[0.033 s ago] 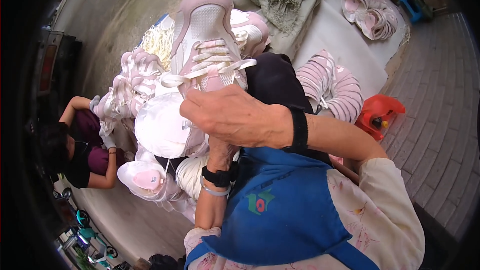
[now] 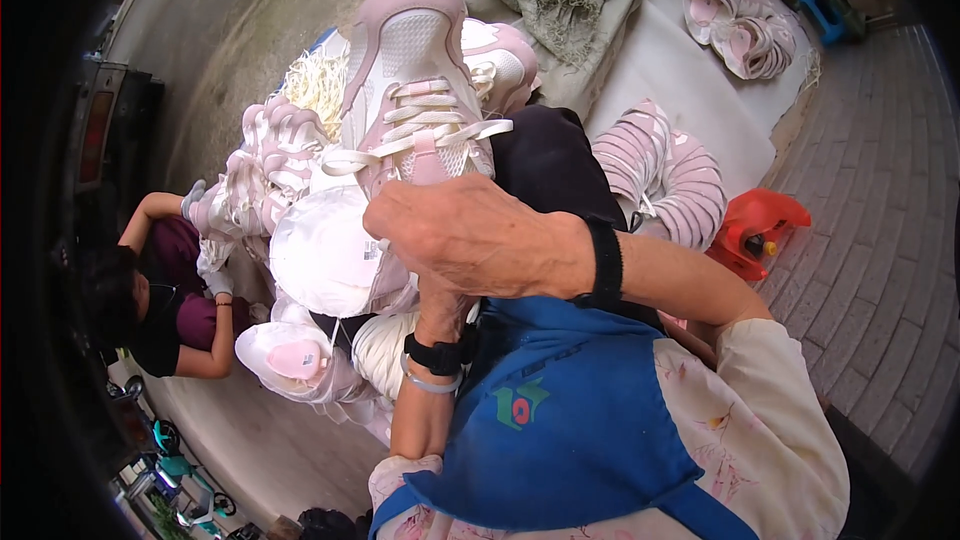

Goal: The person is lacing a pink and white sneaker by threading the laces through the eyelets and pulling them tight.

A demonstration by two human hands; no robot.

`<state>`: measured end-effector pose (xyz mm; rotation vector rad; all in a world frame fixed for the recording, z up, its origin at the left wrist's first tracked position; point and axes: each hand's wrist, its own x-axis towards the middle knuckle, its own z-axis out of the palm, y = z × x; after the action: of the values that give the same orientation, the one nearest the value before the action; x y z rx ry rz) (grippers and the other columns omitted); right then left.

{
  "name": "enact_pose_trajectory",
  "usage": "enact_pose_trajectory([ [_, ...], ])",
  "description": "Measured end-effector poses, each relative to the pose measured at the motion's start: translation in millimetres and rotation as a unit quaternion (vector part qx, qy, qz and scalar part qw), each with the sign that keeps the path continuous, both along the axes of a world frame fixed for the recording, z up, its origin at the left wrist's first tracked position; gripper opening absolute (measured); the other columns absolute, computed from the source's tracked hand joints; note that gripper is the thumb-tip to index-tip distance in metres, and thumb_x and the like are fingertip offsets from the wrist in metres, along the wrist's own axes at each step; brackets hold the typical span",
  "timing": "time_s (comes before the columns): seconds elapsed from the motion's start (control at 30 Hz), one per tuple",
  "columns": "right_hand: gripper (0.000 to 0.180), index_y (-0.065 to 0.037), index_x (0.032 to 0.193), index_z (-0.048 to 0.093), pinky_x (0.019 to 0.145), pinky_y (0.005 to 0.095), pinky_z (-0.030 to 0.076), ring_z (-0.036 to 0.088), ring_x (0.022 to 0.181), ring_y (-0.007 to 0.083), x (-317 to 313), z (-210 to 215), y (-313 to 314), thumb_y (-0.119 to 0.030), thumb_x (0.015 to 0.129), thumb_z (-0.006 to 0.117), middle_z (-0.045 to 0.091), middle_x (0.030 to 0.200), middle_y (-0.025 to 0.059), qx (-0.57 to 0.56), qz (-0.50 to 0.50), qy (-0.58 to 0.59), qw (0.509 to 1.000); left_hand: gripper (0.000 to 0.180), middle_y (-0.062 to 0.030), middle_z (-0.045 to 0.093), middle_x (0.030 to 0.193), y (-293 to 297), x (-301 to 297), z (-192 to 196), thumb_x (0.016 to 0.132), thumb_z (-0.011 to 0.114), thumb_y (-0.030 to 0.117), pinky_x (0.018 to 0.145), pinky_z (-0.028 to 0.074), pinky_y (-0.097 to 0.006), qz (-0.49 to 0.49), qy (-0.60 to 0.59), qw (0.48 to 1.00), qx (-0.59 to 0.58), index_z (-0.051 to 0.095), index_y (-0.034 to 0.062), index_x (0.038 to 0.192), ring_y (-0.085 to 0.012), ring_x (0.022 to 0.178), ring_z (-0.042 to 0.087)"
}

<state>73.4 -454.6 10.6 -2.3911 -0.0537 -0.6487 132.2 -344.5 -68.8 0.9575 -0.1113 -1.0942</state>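
A pink and white sneaker (image 2: 420, 90) with white laces is held up in front of me, toe pointing away. My right hand (image 2: 480, 235), with a black band on its wrist, reaches across from the right and grips the sneaker at its heel end. My left hand (image 2: 438, 302) comes up from below with a black watch and a bracelet on the wrist. Its fingers are hidden under my right hand and the shoe. A white rounded shoe part (image 2: 325, 250) sits just left of my hands.
More pink sneakers are piled at the left (image 2: 270, 140), with shredded white paper (image 2: 320, 80) behind them. Another person (image 2: 160, 290) sits low at the left handling a shoe. Sneaker pairs (image 2: 665, 165) (image 2: 740, 25) lie on a white sheet (image 2: 690, 70). A red plastic object (image 2: 755, 225) stands on brick paving.
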Motion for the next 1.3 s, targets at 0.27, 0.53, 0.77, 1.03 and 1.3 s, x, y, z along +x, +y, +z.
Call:
enact_pose_trajectory([
  [0.27, 0.027, 0.001, 0.102, 0.061, 0.053, 0.0187, 0.04, 0.05, 0.06, 0.0057, -58.2, -0.4, -25.3, -0.02, 0.1, 0.043, 0.056, 0.076, 0.0012, 0.439, -0.106, 0.006, 0.892, 0.06, -0.0162, 0.054, 0.122, -11.0, -10.4, 38.2, 0.08, 0.066, -0.003, 0.1, 0.042, -0.037, 0.009, -0.115, 0.993, -0.007, 0.037, 0.001, 0.132, -0.0226, 0.11, 0.057],
  [0.53, 0.046, 0.002, 0.096, 0.063, 0.052, 0.018, 0.039, 0.047, 0.057, 0.0047, -82.4, -4.9, -38.8, -0.038, 0.099, 0.04, 0.052, 0.068, -0.0011, 0.599, -0.083, 0.084, 0.792, 0.05, -0.0205, 0.051, 0.123, 2.8, 5.4, 44.9, 0.1, 0.039, 0.033, 0.09, 0.051, -0.04, -0.007, -0.07, 0.994, 0.078, 0.032, -0.0035, 0.134, -0.0339, 0.105, 0.061],
  [0.77, 0.044, 0.002, 0.099, 0.063, 0.064, 0.0214, 0.041, 0.048, 0.065, 0.0067, -81.6, -13.3, -35.6, -0.033, 0.101, 0.035, 0.055, 0.072, 0.0007, 0.446, -0.102, 0.046, 0.888, 0.05, -0.0209, 0.063, 0.094, 10.7, 14.0, 62.8, 0.101, 0.033, 0.037, 0.058, 0.058, -0.031, -0.015, -0.182, 0.96, 0.211, 0.049, -0.0095, 0.109, -0.0271, 0.069, 0.069],
  [1.03, 0.039, 0.004, 0.099, 0.061, 0.071, 0.0292, 0.046, 0.055, 0.07, 0.0144, -81.5, -12.5, -32.8, -0.028, 0.101, 0.038, 0.059, 0.068, 0.0053, 0.454, -0.046, -0.101, 0.884, 0.037, -0.0138, 0.064, 0.081, 17.3, 17.4, 75.9, 0.1, 0.041, 0.03, 0.053, 0.053, -0.024, 0.033, -0.333, 0.923, 0.188, 0.054, -0.0046, 0.103, -0.0172, 0.061, 0.065],
  [1.3, 0.031, 0.003, 0.097, 0.061, 0.059, 0.0317, 0.048, 0.056, 0.055, 0.0205, -89.1, 22.4, -12.4, -0.027, 0.095, 0.051, 0.057, 0.064, 0.009, 0.462, 0.105, 0.041, 0.88, 0.032, -0.0229, 0.062, 0.109, 8.0, 7.9, 74.2, 0.101, 0.039, 0.025, 0.074, 0.058, -0.036, -0.022, -0.151, 0.985, 0.083, 0.05, -0.0028, 0.112, -0.025, 0.082, 0.068],
])
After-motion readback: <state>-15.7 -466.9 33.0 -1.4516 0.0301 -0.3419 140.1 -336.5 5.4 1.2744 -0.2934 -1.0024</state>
